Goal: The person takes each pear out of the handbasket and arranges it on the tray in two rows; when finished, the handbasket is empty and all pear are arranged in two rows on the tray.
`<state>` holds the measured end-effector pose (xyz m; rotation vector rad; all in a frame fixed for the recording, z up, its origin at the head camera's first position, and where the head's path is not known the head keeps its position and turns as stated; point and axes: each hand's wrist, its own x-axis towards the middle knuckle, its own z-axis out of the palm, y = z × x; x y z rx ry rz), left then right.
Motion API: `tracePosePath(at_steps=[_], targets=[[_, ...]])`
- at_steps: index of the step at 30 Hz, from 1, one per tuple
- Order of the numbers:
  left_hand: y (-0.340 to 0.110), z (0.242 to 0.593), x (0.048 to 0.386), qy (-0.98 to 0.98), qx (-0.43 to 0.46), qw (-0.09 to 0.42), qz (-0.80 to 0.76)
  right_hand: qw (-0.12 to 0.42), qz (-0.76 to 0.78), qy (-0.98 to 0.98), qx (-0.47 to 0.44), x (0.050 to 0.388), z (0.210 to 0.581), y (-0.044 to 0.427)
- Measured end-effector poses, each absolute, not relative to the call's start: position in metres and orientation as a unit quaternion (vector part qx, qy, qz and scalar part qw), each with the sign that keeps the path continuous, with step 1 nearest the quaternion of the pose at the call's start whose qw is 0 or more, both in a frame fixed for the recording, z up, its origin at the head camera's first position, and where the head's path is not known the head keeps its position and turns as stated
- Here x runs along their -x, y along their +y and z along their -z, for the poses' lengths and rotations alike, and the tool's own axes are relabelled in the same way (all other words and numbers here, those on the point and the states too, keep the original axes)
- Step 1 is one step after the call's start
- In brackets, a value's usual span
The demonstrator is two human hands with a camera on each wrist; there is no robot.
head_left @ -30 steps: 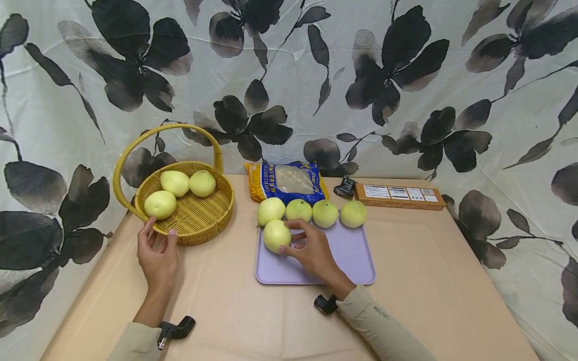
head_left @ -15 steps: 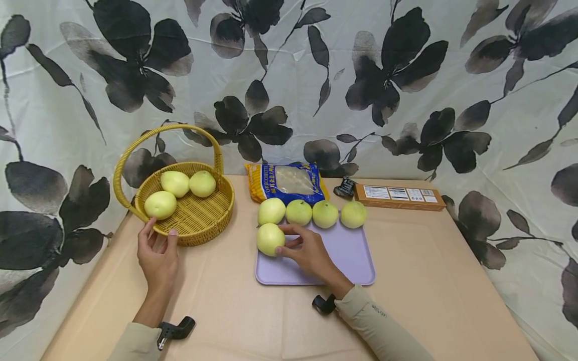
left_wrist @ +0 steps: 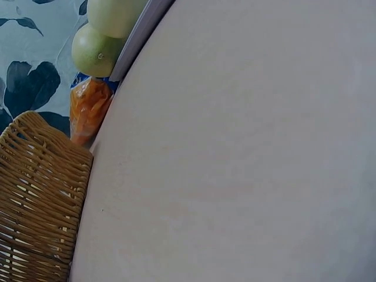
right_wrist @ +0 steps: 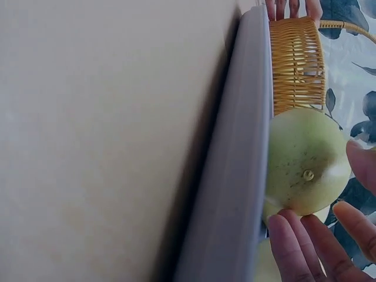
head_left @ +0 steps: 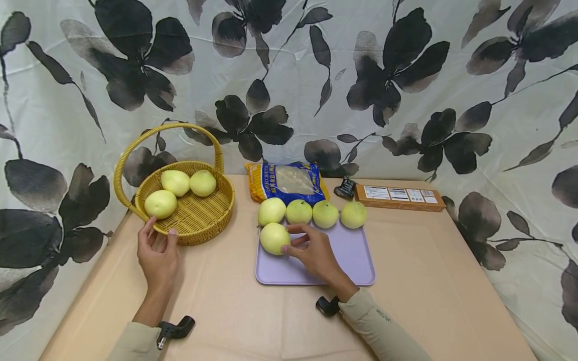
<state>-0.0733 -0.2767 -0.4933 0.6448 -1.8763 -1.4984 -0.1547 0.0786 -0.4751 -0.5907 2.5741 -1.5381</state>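
Observation:
My right hand [head_left: 314, 252] pinches a round yellow-green fruit [head_left: 275, 238] between thumb and fingers, over the left part of the lilac tray [head_left: 316, 275]. In the right wrist view this fruit [right_wrist: 308, 161] shows a small ring-shaped scar, with the fingertips [right_wrist: 285, 235] against it. Several similar fruits stand in a row along the tray's back edge, among them one fruit [head_left: 325, 214] near the middle. My left hand [head_left: 158, 258] touches the near side of the yellow wicker basket [head_left: 203, 233] with thumb and fingertips; inside lie three fruits [head_left: 175, 183].
Behind the tray lies a blue and yellow pasta bag [head_left: 289, 182]. To its right are a small black packet [head_left: 345, 187] and a long brown box [head_left: 399, 196]. The basket's tall handle [head_left: 169, 126] arches upward. A floral cloth [head_left: 307, 65] hangs behind the table.
The fruit in my right hand shifted left, then slightly back right, staying over the tray's left part. My left hand and the basket have not visibly moved.

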Motion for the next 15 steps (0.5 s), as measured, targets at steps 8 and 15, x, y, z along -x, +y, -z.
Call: tracePosePath(at_steps=[8, 15], targets=[[-0.2767, 0.494, 0.073, -0.714, -0.246, 0.322, 0.571, 0.065, 0.507, 0.838, 0.193, 0.156, 0.477, 0.0723], [-0.2765, 0.493, 0.0727, -0.714, -0.245, 0.321, 0.572, 0.069, 0.512, 0.835, 0.19, 0.1563, 0.478, 0.0752]])
